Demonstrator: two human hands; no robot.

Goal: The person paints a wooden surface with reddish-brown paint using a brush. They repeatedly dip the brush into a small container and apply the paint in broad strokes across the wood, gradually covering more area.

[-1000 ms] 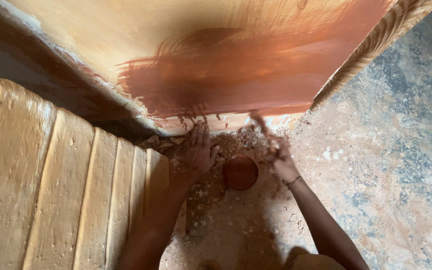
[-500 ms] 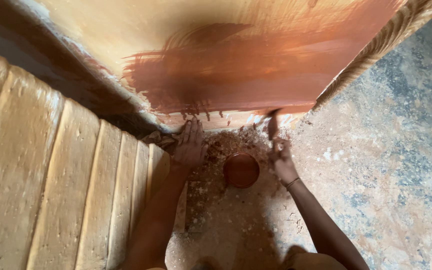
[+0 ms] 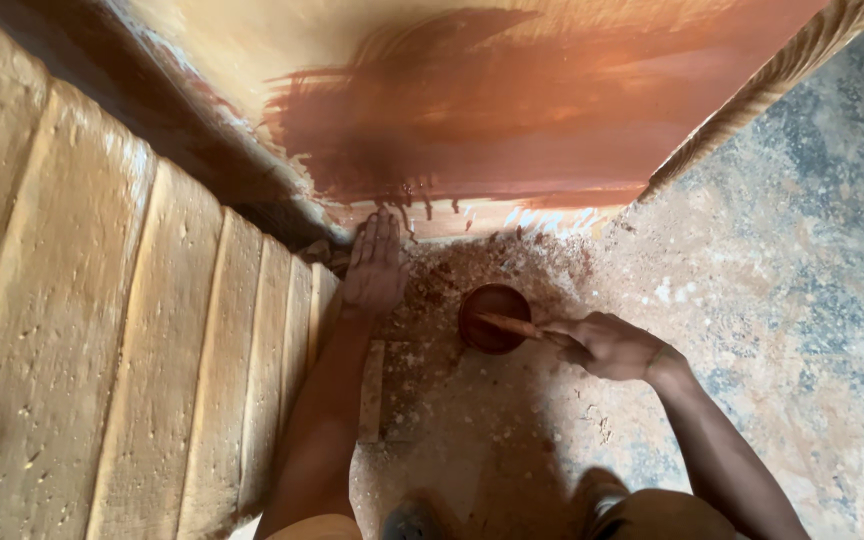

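Observation:
My left hand (image 3: 375,264) lies flat, fingers together and stretched out, on the dusty floor at the foot of a large wooden panel (image 3: 512,110). A broad patch of red-brown stain covers the panel's lower part. My right hand (image 3: 607,345) grips a stained brush (image 3: 507,324) by its handle, with the brush tip dipped into a small round bowl of red-brown stain (image 3: 492,316) standing on the floor between my hands.
A ridged, unstained wooden piece (image 3: 142,330) fills the left side, next to my left arm. Sawdust and stain drips litter the concrete floor (image 3: 782,290) under the panel's bottom edge. The panel's carved right edge (image 3: 752,90) runs up to the right.
My right hand came down from the panel's bottom edge and brought the brush into the bowl. My left hand stayed flat on the floor.

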